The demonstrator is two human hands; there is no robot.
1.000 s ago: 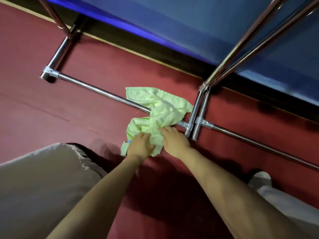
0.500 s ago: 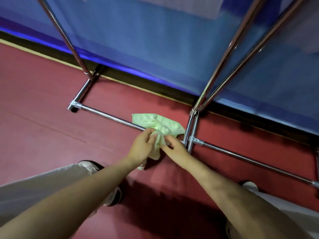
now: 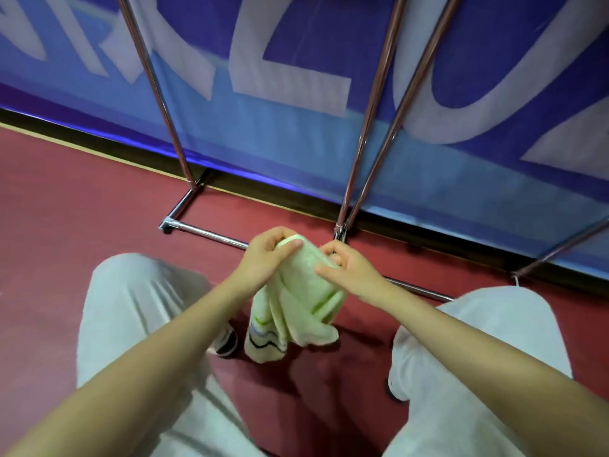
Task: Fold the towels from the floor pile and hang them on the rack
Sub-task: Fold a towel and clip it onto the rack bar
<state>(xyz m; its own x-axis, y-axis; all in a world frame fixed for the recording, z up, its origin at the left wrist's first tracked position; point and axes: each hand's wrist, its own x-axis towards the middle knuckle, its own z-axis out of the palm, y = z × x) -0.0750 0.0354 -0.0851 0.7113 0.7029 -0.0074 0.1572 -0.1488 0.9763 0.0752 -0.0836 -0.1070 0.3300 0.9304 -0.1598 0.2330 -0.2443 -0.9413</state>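
Both hands hold one light green towel [image 3: 303, 291] up in the air, above the red floor [image 3: 66, 209] and in front of the person's knees. The left hand [image 3: 263, 255] grips the upper edge of the towel: the fingers are curled over the top of the cloth and the thumb presses on its near side. The right hand [image 3: 349, 265] is at the right side of the same upper edge. Its thumb and first finger pinch the cloth, and the other fingers are bent and a little spread. The towel hangs down from the two hands in loose folds. Its lower end shows dark and green wavy stripes and hangs close above the floor, between the two legs in light grey trousers [image 3: 138, 308]. One dark shoe [image 3: 227, 341] is just beside the lower end of the towel. Behind the hands stands the metal rack [image 3: 369, 103], its shiny bars rising from a low frame on the floor. Behind the rack is a blue banner [image 3: 296, 44] with large white letters.
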